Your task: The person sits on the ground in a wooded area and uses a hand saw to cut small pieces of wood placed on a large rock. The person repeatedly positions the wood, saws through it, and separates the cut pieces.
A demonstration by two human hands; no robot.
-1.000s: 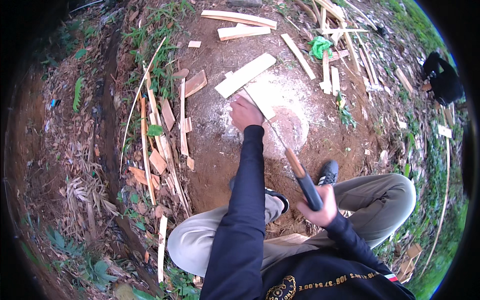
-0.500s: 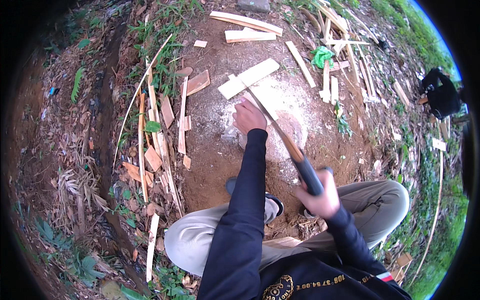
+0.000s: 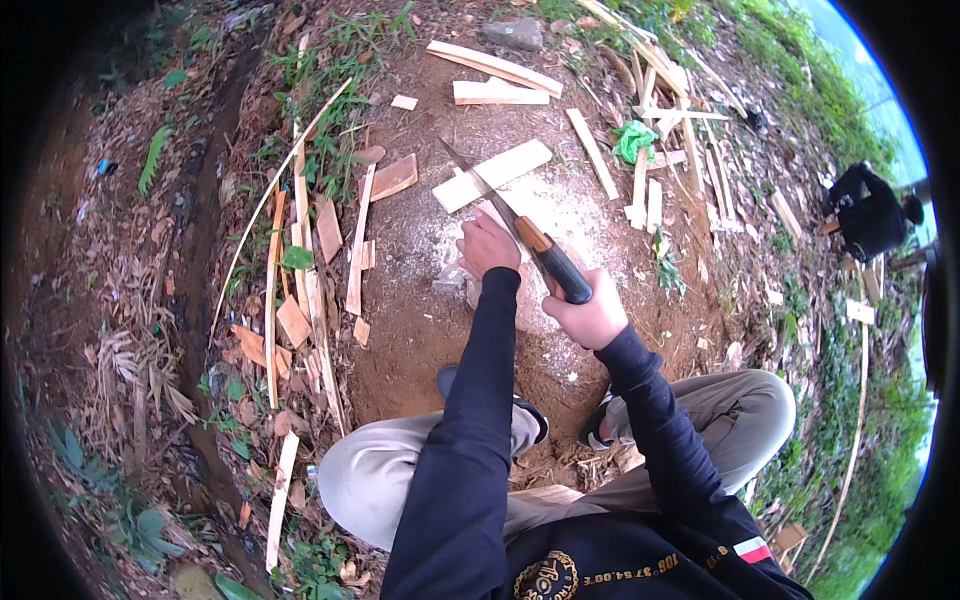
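A hand saw [image 3: 492, 192] with a brown and black handle lies diagonally across the work, and my right hand [image 3: 592, 310] is wrapped round the black end of its grip. The blade crosses a pale flat board [image 3: 518, 166], its tip reaching beyond the board's far edge. Just left of the blade, my left hand [image 3: 488, 244] is closed with bent fingers on a pale strip of wood, mostly hidden under the hand and saw. Whitish sawdust [image 3: 585, 205] covers the ground around the board.
Loose planks [image 3: 495, 68] lie beyond the board. On the left, long strips [image 3: 272, 300] and brown offcuts [image 3: 388, 178] are scattered. A green plastic bag [image 3: 632, 140] sits among a wood pile at the right. A person in dark clothes [image 3: 868, 210] is at far right.
The saw has been pushed forward and left, its tip now past the board. My right hand has moved up and closer to my left hand, which stays near the same spot.
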